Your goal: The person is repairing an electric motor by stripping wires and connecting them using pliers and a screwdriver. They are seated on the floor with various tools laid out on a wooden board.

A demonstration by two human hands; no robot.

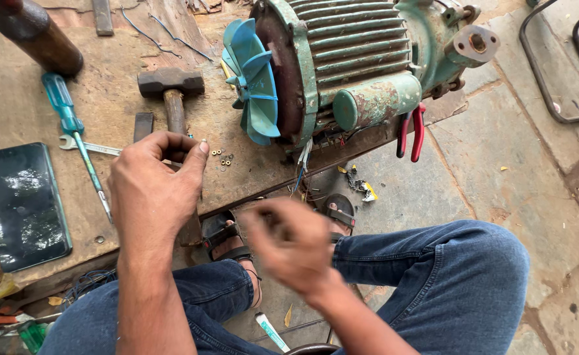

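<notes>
motor (pixel 362 59): on the board (pixel 112 98), at its right end
fan (pixel 253 79): on the motor's left end
hammer (pixel 171 92): left of the fan
screwdriver (pixel 72 128): left of the hammer
phone (pixel 21 204): below the screwdriver
pliers (pixel 412 131): below the motor
nuts (pixel 222 158): just right of the left hand (pixel 155 184)

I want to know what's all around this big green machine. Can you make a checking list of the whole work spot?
Surface: worn wooden board on a stone floor.
Job's things: green motor with a blue fan; small nuts lie by the left hand.
Clutter: hammer, screwdriver, spanner, phone, red pliers, scraps.
Grippers: left hand is over the board, fingertips pinched, nearest the nuts; right hand is blurred, so what it holds is unclear.
Cables: loose wires hang from the motor.
Surroundings: bent metal rod on the floor.
</notes>
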